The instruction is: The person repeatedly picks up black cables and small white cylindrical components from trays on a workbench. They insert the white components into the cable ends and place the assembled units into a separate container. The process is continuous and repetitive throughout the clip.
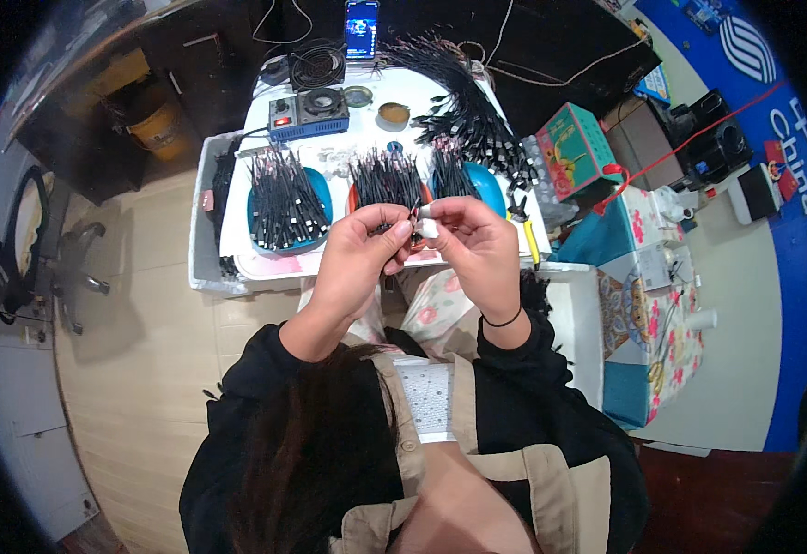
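Note:
My left hand point(366, 247) and my right hand point(479, 247) meet over the table's near edge, fingertips pinched together. Between them is the end of a thin black cable point(413, 214), mostly hidden by the fingers. White wraps cover the tips of my right thumb and a right finger. Just beyond my hands, bundled black cables point(385, 177) with pinkish stripped ends fill an orange bowl point(351, 198). More cables point(283, 205) lie in a blue bowl point(316, 185) to the left. A second blue bowl point(489, 189) at right holds another bundle point(449, 169).
A blue heating unit point(321, 124) with a lit red switch stands at the back left, near a round tin point(392, 115). A large cable heap point(468, 97) covers the back right. Yellow-handled pliers point(526, 231) lie at the right edge. A lit phone point(361, 30) stands behind.

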{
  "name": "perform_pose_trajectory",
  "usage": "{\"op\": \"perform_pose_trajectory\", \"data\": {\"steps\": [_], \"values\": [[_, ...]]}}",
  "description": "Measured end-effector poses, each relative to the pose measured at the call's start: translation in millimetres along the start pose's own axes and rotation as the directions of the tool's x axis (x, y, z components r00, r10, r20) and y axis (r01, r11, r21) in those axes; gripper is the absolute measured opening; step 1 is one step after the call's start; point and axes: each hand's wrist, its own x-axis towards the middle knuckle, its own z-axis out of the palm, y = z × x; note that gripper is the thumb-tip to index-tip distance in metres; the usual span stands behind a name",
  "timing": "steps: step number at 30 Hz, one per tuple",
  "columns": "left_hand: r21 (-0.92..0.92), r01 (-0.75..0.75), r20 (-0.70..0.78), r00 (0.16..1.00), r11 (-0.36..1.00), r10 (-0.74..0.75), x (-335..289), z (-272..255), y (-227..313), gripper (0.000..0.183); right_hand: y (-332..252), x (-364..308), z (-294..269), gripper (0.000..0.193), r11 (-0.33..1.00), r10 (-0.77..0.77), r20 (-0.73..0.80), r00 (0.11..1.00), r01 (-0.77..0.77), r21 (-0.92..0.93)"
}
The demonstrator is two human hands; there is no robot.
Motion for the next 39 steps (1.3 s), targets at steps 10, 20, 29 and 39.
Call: {"op": "perform_pose_trajectory", "data": {"steps": [10, 20, 29, 39], "values": [[-0.151, -0.002, 0.098, 0.995, 0.988, 0.018, 2, -4, -1, 0.01, 8, 15, 0, 0.01, 0.989, -0.131, 0.042, 0.991, 0.134, -0.066], [-0.149, 0.086, 0.178, 0.982, 0.985, -0.059, -10, -3, 8, 0.018, 20, 10, 1, 0.013, 0.855, 0.094, 0.196, 0.976, -0.18, 0.487], [-0.131, 0.059, 0.173, 0.984, 0.99, -0.036, -20, 2, 6, 0.018, 11, 0, -1, 0.014, 0.866, 0.089, 0.231, 0.969, -0.19, 0.463], [0.4, -0.257, 0.267, 0.951, 0.879, 0.157, -29, -3, 7, 0.017, 18, -1, -7, 0.023, 0.627, 0.188, 0.44, 0.878, -0.452, 0.634]]}}
